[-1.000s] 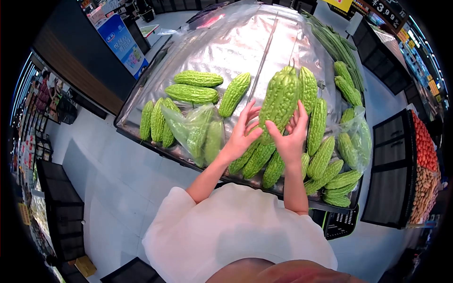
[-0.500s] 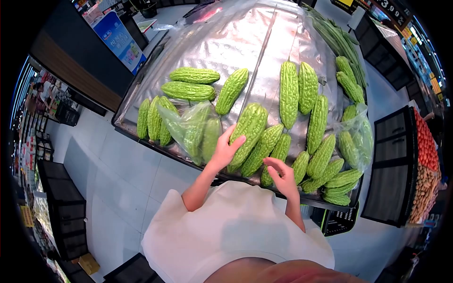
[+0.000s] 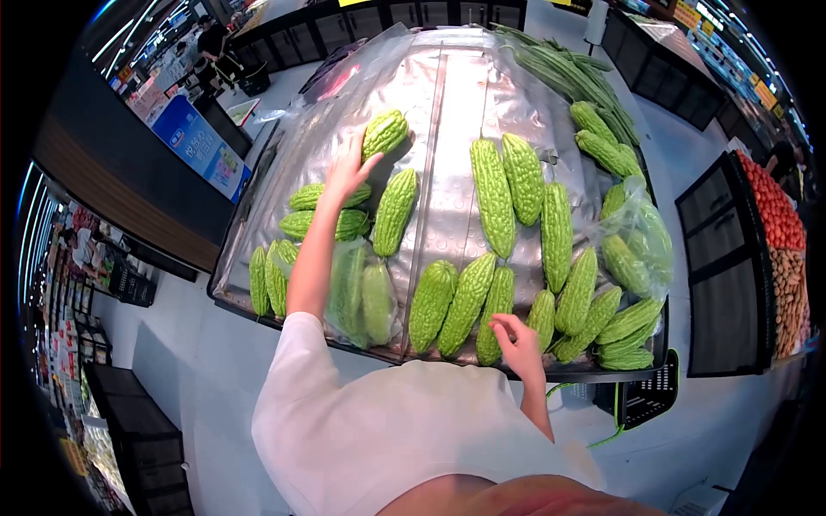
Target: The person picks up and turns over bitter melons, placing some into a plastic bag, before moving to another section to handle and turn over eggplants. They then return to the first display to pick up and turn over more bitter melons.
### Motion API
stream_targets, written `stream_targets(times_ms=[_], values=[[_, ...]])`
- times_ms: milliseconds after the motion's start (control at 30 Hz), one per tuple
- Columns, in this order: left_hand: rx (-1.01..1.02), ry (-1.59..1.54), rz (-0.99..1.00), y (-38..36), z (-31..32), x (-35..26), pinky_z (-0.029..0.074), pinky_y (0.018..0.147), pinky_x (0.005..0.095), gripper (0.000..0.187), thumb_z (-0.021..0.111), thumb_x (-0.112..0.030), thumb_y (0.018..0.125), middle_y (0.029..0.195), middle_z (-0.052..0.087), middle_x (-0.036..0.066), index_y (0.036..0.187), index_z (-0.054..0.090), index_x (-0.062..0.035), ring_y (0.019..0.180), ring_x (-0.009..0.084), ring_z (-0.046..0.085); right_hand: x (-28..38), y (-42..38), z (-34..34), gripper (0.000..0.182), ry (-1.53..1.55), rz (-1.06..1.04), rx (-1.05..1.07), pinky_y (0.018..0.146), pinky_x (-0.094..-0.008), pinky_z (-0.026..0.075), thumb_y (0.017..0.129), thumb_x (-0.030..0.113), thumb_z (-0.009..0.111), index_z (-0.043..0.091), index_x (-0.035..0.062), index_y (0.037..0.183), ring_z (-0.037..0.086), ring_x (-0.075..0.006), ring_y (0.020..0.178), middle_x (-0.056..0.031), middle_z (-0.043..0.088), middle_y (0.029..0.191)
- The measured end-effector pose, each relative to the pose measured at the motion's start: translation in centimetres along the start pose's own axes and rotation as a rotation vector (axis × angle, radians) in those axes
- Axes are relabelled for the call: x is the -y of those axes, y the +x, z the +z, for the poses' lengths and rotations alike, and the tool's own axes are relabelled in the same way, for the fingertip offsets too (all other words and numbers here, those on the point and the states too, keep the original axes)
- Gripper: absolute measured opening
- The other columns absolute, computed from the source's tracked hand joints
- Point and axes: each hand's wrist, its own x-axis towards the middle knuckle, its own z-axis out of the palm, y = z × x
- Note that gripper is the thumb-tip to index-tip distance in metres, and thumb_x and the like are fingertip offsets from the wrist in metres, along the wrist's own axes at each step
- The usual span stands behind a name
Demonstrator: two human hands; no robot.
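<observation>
Near the upper left of the display stand, my left hand [image 3: 348,168] is stretched far out, thumb and fingers around a bumpy green bitter melon [image 3: 385,133]. Two bitter melons lie crosswise just below that wrist, and another bitter melon [image 3: 395,211] rests to their right. My right hand [image 3: 518,344] hovers low at the front edge, its fingers loosely bent and apart, holding nothing. It is nearest to a bitter melon [image 3: 496,315] in the front row and a short bitter melon [image 3: 541,320] on its other side. My left forearm hides part of the melons at the left.
A clear bag with bitter melons [image 3: 360,297] sits front left, another bagged bundle [image 3: 638,241] at the right. Long green vegetables [image 3: 572,77] line the far right edge. A black basket [image 3: 641,397] stands below the stand. Tomatoes [image 3: 773,206] are on a neighbouring shelf.
My left hand has carried the bitter melon from the front row to the far upper left of the stand. My right hand has stayed near the front edge. The view has shifted.
</observation>
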Motion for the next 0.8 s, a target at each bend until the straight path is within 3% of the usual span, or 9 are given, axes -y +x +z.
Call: stream_targets(times_ms=[67, 267, 333, 400, 467, 567, 667, 733, 800], values=[[0.217, 0.118, 0.051, -0.3, 1.4, 0.9, 0.045, 0.104, 0.0469, 0.073, 0.073, -0.034, 0.09, 0.139, 0.052, 0.019, 0.151, 0.039, -0.0124, 0.128, 0.0395, 0.052, -0.3, -0.5, 0.3, 0.021, 0.053, -0.008, -0.017, 0.076, -0.0255, 0.053, 0.1, 0.011, 0.061, 0.066, -0.0005, 0.117, 0.07, -0.0125, 0.09, -0.0092, 0.075, 0.1], [0.152, 0.134, 0.003, -2.3, 1.6, -0.4, 0.037, 0.113, 0.0477, 0.062, 0.065, -0.034, 0.096, 0.148, 0.048, 0.018, 0.151, 0.045, -0.0148, 0.137, 0.04, 0.043, -0.8, -1.0, 0.3, 0.019, 0.133, 0.076, -0.032, 0.08, -0.0245, 0.052, 0.101, 0.007, 0.059, 0.066, -0.0012, 0.117, 0.069, -0.0114, 0.092, -0.0085, 0.075, 0.101], [0.146, 0.189, 0.002, -3.4, 0.8, -0.8, 0.034, 0.115, 0.0486, 0.059, 0.062, -0.034, 0.097, 0.15, 0.048, 0.018, 0.15, 0.047, -0.0141, 0.139, 0.0415, 0.041, -0.5, 0.0, 0.1, 0.019, 0.184, 0.008, -0.073, 0.082, -0.0243, 0.052, 0.1, 0.007, 0.06, 0.066, 0.0005, 0.117, 0.068, -0.0111, 0.094, -0.0071, 0.073, 0.101], [0.038, 0.085, -0.018, -5.1, -0.1, -1.6, 0.03, 0.118, 0.0499, 0.052, 0.059, -0.031, 0.099, 0.147, 0.051, 0.019, 0.147, 0.051, -0.0124, 0.141, 0.0439, 0.038, 0.6, 2.0, -0.4, 0.022, 0.184, -0.144, -0.154, 0.092, -0.0296, 0.052, 0.096, 0.001, 0.062, 0.064, -0.0011, 0.118, 0.061, -0.015, 0.111, -0.0102, 0.061, 0.122], [-0.084, 0.02, -0.027, -8.1, -0.9, -3.8, 0.031, 0.117, 0.0491, 0.044, 0.059, -0.023, 0.099, 0.14, 0.057, 0.019, 0.14, 0.057, -0.0084, 0.141, 0.0425, 0.04, 2.2, 4.3, -0.7, 0.028, 0.181, -0.214, -0.241, 0.096, -0.0326, 0.052, 0.094, 0.001, 0.063, 0.062, -0.0001, 0.122, 0.059, -0.0216, 0.117, -0.014, 0.053, 0.133], [-0.25, -0.244, -0.083, -13.5, -2.1, -9.7, 0.041, 0.11, 0.0466, 0.024, 0.06, -0.008, 0.094, 0.119, 0.068, 0.017, 0.116, 0.068, -0.0033, 0.126, 0.0385, 0.056, 4.3, 8.5, -0.4, 0.04, -0.153, -0.325, -0.397, 0.104, -0.0416, 0.045, 0.09, 0.005, 0.068, 0.058, 0.0025, 0.128, 0.052, -0.0327, 0.125, -0.0175, 0.048, 0.136], [-0.241, -0.474, -0.164, -19.8, -1.8, -14.9, 0.054, 0.092, 0.0407, 0.014, 0.062, 0.001, 0.089, 0.099, 0.073, 0.013, 0.099, 0.072, -0.0018, 0.102, 0.0322, 0.07, 4.3, 12.8, 1.9, 0.051, -0.302, -0.406, -0.483, 0.107, -0.0457, 0.039, 0.088, 0.009, 0.071, 0.053, 0.0032, 0.135, 0.047, -0.0358, 0.128, -0.0196, 0.045, 0.139], [-0.142, -0.625, -0.229, -23.5, -1.1, -17.2, 0.056, 0.078, 0.0358, 0.018, 0.062, 0.003, 0.089, 0.091, 0.074, 0.01, 0.101, 0.073, -0.0039, 0.088, 0.0266, 0.072, 2.9, 15.2, 4.3, 0.062, -0.426, -0.475, -0.537, 0.11, -0.0489, 0.034, 0.085, 0.013, 0.075, 0.048, 0.0038, 0.141, 0.043, -0.0383, 0.13, -0.0213, 0.042, 0.141], [-0.06, -0.656, -0.233, -25.1, -1.3, -18.5, 0.056, 0.076, 0.0348, 0.018, 0.062, 0.003, 0.089, 0.089, 0.074, 0.01, 0.101, 0.073, -0.0041, 0.084, 0.0253, 0.072, 2.2, 16.5, 6.0, 0.071, -0.561, -0.46, -0.526, 0.109, -0.0507, 0.033, 0.083, 0.017, 0.078, 0.045, 0.005, 0.144, 0.04, -0.0398, 0.129, -0.0212, 0.039, 0.141]])
